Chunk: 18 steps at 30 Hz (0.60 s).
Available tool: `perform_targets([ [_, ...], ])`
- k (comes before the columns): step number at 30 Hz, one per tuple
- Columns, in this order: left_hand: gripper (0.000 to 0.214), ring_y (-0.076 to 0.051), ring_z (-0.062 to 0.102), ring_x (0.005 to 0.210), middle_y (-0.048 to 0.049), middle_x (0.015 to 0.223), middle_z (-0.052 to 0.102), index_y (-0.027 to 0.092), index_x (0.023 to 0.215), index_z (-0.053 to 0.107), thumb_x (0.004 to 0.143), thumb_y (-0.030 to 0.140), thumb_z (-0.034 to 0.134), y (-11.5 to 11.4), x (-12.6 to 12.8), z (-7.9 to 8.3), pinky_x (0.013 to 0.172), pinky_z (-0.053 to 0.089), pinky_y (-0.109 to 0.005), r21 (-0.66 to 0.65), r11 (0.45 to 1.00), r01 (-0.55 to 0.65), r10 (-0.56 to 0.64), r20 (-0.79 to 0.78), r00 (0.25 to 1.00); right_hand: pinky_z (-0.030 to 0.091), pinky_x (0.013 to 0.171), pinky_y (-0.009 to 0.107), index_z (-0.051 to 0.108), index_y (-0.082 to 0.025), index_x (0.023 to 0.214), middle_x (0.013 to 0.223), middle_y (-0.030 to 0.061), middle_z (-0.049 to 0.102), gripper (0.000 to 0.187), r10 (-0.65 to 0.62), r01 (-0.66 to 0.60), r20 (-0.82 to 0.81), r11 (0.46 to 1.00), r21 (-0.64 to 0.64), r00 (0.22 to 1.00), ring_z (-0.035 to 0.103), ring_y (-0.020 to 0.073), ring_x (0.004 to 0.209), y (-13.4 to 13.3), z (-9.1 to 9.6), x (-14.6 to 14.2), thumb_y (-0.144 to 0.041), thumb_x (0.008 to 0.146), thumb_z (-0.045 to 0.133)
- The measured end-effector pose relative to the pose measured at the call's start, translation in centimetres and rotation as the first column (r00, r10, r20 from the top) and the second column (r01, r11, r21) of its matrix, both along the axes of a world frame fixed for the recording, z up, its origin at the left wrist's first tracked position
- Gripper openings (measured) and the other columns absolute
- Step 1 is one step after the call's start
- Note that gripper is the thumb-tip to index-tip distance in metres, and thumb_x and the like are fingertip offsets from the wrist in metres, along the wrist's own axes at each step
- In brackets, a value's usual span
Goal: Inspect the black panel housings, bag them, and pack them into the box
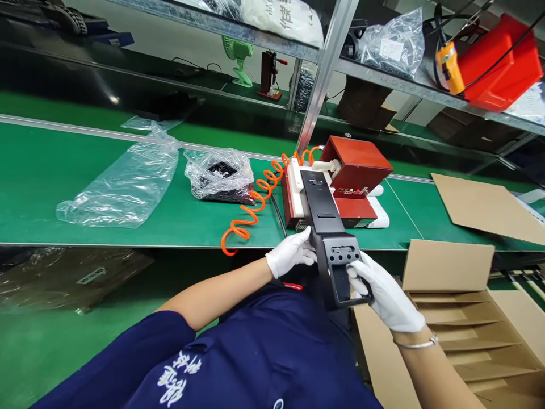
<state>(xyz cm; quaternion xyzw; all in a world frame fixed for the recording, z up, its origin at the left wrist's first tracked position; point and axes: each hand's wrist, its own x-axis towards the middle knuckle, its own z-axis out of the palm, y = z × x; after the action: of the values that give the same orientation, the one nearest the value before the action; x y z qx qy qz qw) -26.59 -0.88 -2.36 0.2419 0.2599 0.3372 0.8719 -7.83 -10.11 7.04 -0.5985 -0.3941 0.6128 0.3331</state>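
Observation:
A long black plastic housing (pixel 324 211) with a wide, framed near end spans from the bench edge toward my body. Its narrow far end lies over the white block of a red-brown bench fixture (pixel 355 162). My right hand (pixel 385 289), in a white glove, grips the frame at the wide end, fingers curled into its opening. On the other side my gloved left hand (pixel 293 253) is at the housing's left edge, near where it widens. Its fingers are bent against that edge, the tips partly hidden.
A coiled orange air hose (pixel 242 230) runs left of the fixture. Farther left lie a plastic-wrapped black part (pixel 221 173) and a clear plastic bag (pixel 123 182). A divided cardboard box (pixel 472 335) stands at right, below a cardboard sheet (pixel 489 207). An overhead shelf holds a red bin (pixel 498 68).

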Motion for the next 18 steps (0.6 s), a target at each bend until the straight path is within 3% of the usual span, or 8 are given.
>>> perform_targets([
  [3,0.049,-0.012,0.065,0.054,-0.0075,0.076,0.071,0.011,0.095,0.067,0.089,0.06,0.066,-0.9,-0.5,-0.5,0.049,0.05,-0.02,0.037,0.999,-0.003,0.006,-0.073,0.997,0.027,0.046,0.015,0.048,-0.019,0.101,0.072,-0.0063,0.039,0.052,-0.017,0.019,-0.043,0.999,0.044,0.999,0.029,0.0014,0.053,2.6,-0.8,0.0,-0.058,0.079,0.075],
  [7,0.052,-0.015,0.068,0.056,-0.0057,0.071,0.07,0.013,0.091,0.064,0.074,0.059,0.081,-1.5,-1.7,-0.5,0.051,0.053,-0.022,0.078,0.997,-0.009,0.02,-0.144,0.989,0.029,0.043,0.014,0.044,-0.019,0.092,0.075,-0.0062,0.043,0.059,-0.041,0.047,-0.088,0.997,0.064,0.995,0.032,0.0007,0.053,5.7,-1.0,-0.5,-0.058,0.069,0.082],
  [11,0.059,-0.015,0.068,0.058,-0.0106,0.077,0.075,0.011,0.099,0.071,0.078,0.067,0.073,-1.8,-3.2,0.4,0.057,0.056,-0.025,0.284,0.957,-0.058,0.125,-0.223,0.967,0.045,0.047,0.017,0.045,-0.02,0.093,0.077,-0.0058,0.045,0.058,-0.022,0.024,-0.084,0.999,0.026,0.996,0.038,0.0023,0.055,6.5,-0.6,-1.0,-0.057,0.069,0.082],
  [15,0.049,-0.017,0.071,0.065,-0.0084,0.08,0.077,0.015,0.102,0.074,0.089,0.061,0.063,-1.2,-4.7,1.3,0.066,0.059,-0.03,0.55,0.802,-0.233,0.439,-0.277,0.855,0.061,0.074,0.031,0.055,-0.022,0.118,0.1,0.0033,0.061,0.06,0.076,-0.076,0.025,0.997,0.001,0.997,0.06,0.0117,0.077,6.2,-0.1,0.4,-0.066,0.08,0.07],
  [17,0.042,-0.019,0.073,0.075,-0.0073,0.086,0.078,0.017,0.107,0.073,0.095,0.054,0.057,-0.5,-5.4,1.5,0.075,0.061,-0.033,0.691,0.678,-0.251,0.593,-0.313,0.741,0.059,0.09,0.039,0.055,-0.022,0.131,0.115,0.0093,0.064,0.066,0.06,-0.079,0.224,0.994,0.075,0.973,0.065,0.018,0.092,7.0,0.0,2.4,-0.07,0.086,0.058],
  [18,0.039,-0.02,0.074,0.083,-0.0075,0.092,0.079,0.018,0.109,0.072,0.097,0.05,0.055,0.0,-5.7,1.4,0.081,0.061,-0.035,0.769,0.601,-0.217,0.665,-0.33,0.67,0.057,0.096,0.043,0.055,-0.022,0.135,0.118,0.0107,0.064,0.067,-0.019,-0.051,0.38,0.984,0.173,0.925,0.065,0.0204,0.097,7.8,0.1,3.6,-0.07,0.088,0.054],
])
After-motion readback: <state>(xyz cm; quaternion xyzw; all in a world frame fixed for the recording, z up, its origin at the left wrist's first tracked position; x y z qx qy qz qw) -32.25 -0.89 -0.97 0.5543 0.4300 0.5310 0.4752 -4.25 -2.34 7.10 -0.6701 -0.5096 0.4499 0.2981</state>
